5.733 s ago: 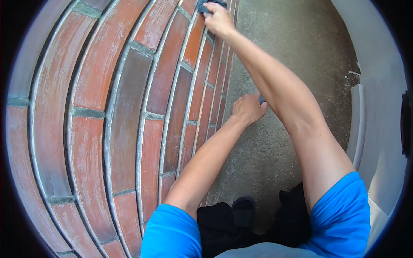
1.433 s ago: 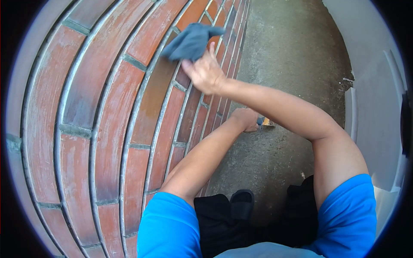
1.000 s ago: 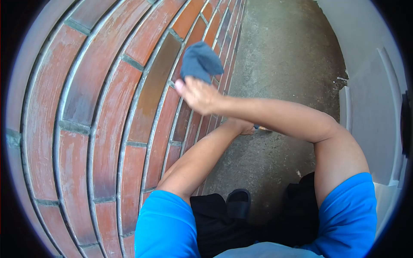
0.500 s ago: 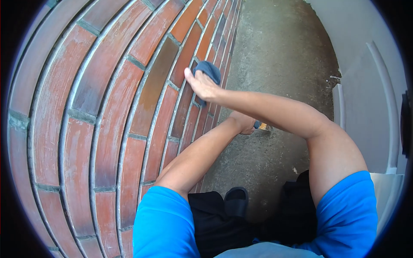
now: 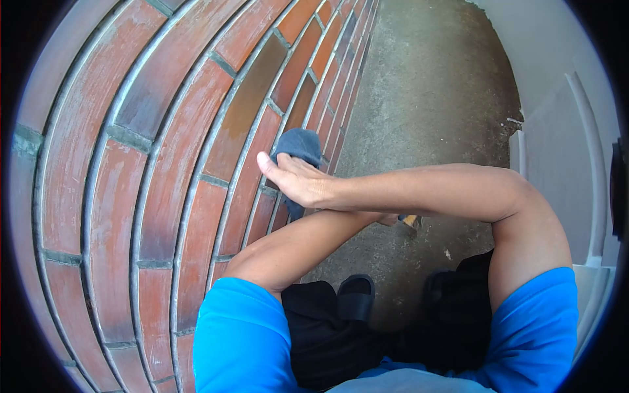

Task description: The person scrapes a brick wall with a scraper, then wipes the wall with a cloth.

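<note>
My right hand point(image 5: 298, 180) presses a dark grey-blue cloth point(image 5: 299, 142) against the brick wall point(image 5: 246, 141). Its thumb sticks out to the left, and the fingers are partly covered by the cloth, which also hangs below the palm. Underneath the right forearm, my left arm crosses toward the right. Only a bit of my left hand point(image 5: 388, 219) shows past that forearm, closed around what looks like a brush point(image 5: 411, 221) with a dark part and yellowish bristles. Its handle is hidden.
A concrete floor point(image 5: 432, 98) runs along the foot of the wall. On the right stands a pale grey panel point(image 5: 563, 131) with raised trim. My feet, in dark sandals point(image 5: 356, 298), are close to the wall.
My right hand and the cloth have slid down the wall, nearer to me and slightly left. The left hand has come nearer too and is now more hidden by the right forearm.
</note>
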Demonstrator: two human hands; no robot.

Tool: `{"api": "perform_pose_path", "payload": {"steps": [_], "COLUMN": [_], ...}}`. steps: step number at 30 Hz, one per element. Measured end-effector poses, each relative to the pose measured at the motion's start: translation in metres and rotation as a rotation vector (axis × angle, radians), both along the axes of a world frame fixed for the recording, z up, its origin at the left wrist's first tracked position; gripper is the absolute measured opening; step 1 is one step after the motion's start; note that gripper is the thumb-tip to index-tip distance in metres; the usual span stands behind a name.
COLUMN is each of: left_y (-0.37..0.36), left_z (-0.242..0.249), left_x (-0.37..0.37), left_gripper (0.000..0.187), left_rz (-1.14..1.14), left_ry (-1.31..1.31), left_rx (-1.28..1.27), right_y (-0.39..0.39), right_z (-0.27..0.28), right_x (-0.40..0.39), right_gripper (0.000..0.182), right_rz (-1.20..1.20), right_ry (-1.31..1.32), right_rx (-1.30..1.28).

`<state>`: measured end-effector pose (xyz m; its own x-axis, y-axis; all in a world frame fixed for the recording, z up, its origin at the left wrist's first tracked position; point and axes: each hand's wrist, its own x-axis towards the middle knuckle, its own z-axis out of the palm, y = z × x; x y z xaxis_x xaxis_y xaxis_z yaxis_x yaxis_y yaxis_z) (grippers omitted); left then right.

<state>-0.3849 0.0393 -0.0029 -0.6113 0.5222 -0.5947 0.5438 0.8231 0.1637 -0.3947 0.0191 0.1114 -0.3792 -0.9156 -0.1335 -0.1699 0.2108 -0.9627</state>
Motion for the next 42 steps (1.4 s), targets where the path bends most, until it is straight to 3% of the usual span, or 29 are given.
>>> {"api": "perform_pose_path", "payload": {"steps": [3,6,9,11,13,16,19,20,21,23,25,27,28,29,30,31,34,35,36,37,38,39,40,41,42], "left_y": [0.014,0.011,0.007,0.005,0.008,0.022,0.025,0.024,0.02,0.016,0.016,0.02,0.02,0.02,0.022,0.027,0.03,0.026,0.021,0.017,0.014,0.011,0.008,0.003,-0.006], "left_z": [-0.002,-0.011,-0.021,-0.022,-0.018,-0.007,-0.004,-0.002,0.001,0.007,0.007,-0.038,-0.044,-0.048,-0.038,-0.022,0.01,0.009,0.007,0.008,0.011,0.017,0.019,0.004,-0.034], "left_x": [-0.001,-0.007,-0.019,-0.016,-0.005,0.013,0.013,0.012,0.009,0.002,-0.005,0.014,0.016,0.018,0.017,0.016,0.014,0.012,0.011,0.009,0.006,0.002,-0.001,-0.003,-0.007], "left_gripper": [0.027,0.024,0.023,0.023,0.023,0.025,0.026,0.025,0.025,0.022,0.024,0.024,0.024,0.024,0.024,0.024,0.024,0.023,0.023,0.024,0.025,0.025,0.026,0.026,0.027], "left_rz": [-0.042,-0.006,-0.002,-0.065,-0.142,-0.297,-0.234,-0.167,-0.101,-0.103,-0.131,0.187,0.225,0.261,0.181,0.106,-0.112,-0.1,-0.086,-0.073,-0.067,-0.064,-0.063,-0.24,-0.419], "left_ry": [-0.061,0.039,0.181,0.212,0.187,0.057,0.037,0.034,0.033,0.107,0.185,0.58,0.615,0.649,0.528,0.402,0.019,0.052,0.087,0.123,0.117,0.112,0.109,0.223,0.333], "left_rx": [-0.062,-0.04,-0.023,-0.015,-0.031,-0.15,-0.093,-0.045,-0.004,-0.049,-0.136,0.342,0.401,0.462,0.34,0.22,-0.132,-0.084,-0.037,0.008,-0.024,-0.06,-0.099,-0.142,-0.182], "right_y": [-0.035,-0.047,-0.052,-0.052,-0.034,-0.027,-0.029,-0.033,-0.023,-0.041,-0.04,-0.029,-0.021,-0.026,-0.032,-0.033,-0.038,-0.038,-0.031,-0.045,-0.048,-0.058,-0.055,-0.049,-0.035], "right_z": [-0.012,-0.015,-0.012,-0.024,-0.021,-0.024,-0.018,-0.019,0.0,-0.007,0.005,0.011,0.007,-0.003,-0.013,-0.013,-0.012,0.001,0.037,0.031,0.04,0.029,0.034,0.033,0.039], "right_x": [-0.028,-0.091,-0.084,-0.043,0.028,0.024,-0.01,-0.019,-0.026,-0.045,-0.04,-0.013,0.002,0.011,0.02,0.021,-0.014,-0.029,-0.048,-0.063,-0.082,-0.088,-0.074,-0.052,-0.026], "right_gripper": [0.107,0.105,0.099,0.094,0.087,0.089,0.077,0.078,0.078,0.077,0.073,0.072,0.069,0.067,0.066,0.065,0.063,0.064,0.069,0.072,0.073,0.074,0.074,0.074,0.073], "right_rz": [-0.383,-0.465,-0.598,-0.36,-0.385,-0.232,-0.143,-0.204,-0.141,-0.359,-0.359,-0.256,-0.125,-0.151,-0.219,-0.196,-0.217,-0.313,-0.117,-0.442,-0.432,-0.557,-0.508,-0.461,-0.258], "right_ry": [0.014,0.023,0.075,0.23,0.552,0.759,0.689,0.598,0.408,0.409,0.446,0.453,0.595,0.801,1.027,1.087,1.085,1.028,0.593,0.626,0.641,0.828,0.748,0.666,0.628], "right_rx": [-0.067,-0.062,-0.141,-0.163,-0.257,-0.496,-0.37,-0.396,-0.244,-0.354,-0.378,-0.307,-0.315,-0.532,-0.738,-0.808,-0.79,-0.679,-0.131,-0.446,-0.441,-0.562,-0.511,-0.458,-0.348]}}
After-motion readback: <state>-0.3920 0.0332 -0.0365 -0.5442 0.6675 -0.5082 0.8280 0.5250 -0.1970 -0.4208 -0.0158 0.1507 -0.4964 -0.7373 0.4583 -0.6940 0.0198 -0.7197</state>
